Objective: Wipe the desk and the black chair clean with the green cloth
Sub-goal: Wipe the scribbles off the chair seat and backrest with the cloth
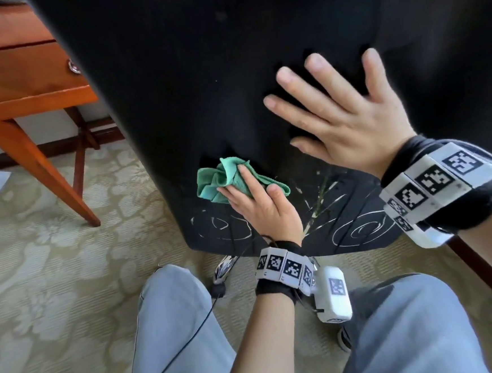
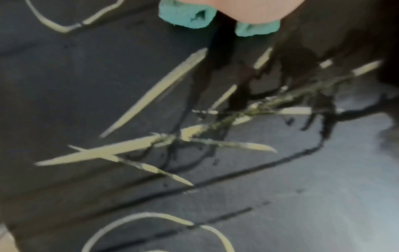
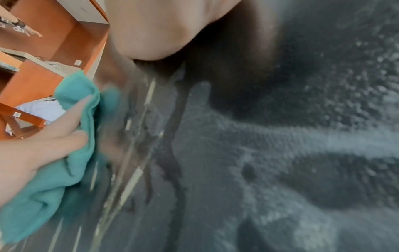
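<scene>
The black chair (image 1: 200,72) fills the head view, its dark back facing me with pale swirl and streak marks (image 1: 322,198) low down. My left hand (image 1: 255,203) presses the crumpled green cloth (image 1: 212,183) flat against the lower part of the chair, fingers laid straight over it. In the left wrist view the green cloth (image 2: 185,17) shows under the palm, above pale streaks (image 2: 151,95). My right hand (image 1: 342,120) lies flat and spread on the chair higher up, holding nothing. The right wrist view shows the green cloth (image 3: 54,179) under the left hand's fingers (image 3: 64,122).
The wooden desk (image 1: 18,71) with a drawer knob (image 1: 73,67) stands at the upper left, its slanted leg (image 1: 46,172) reaching the patterned carpet (image 1: 54,275). My knees in light jeans (image 1: 173,324) are below the chair. A chrome chair base (image 1: 224,269) and a thin cable (image 1: 191,332) are near them.
</scene>
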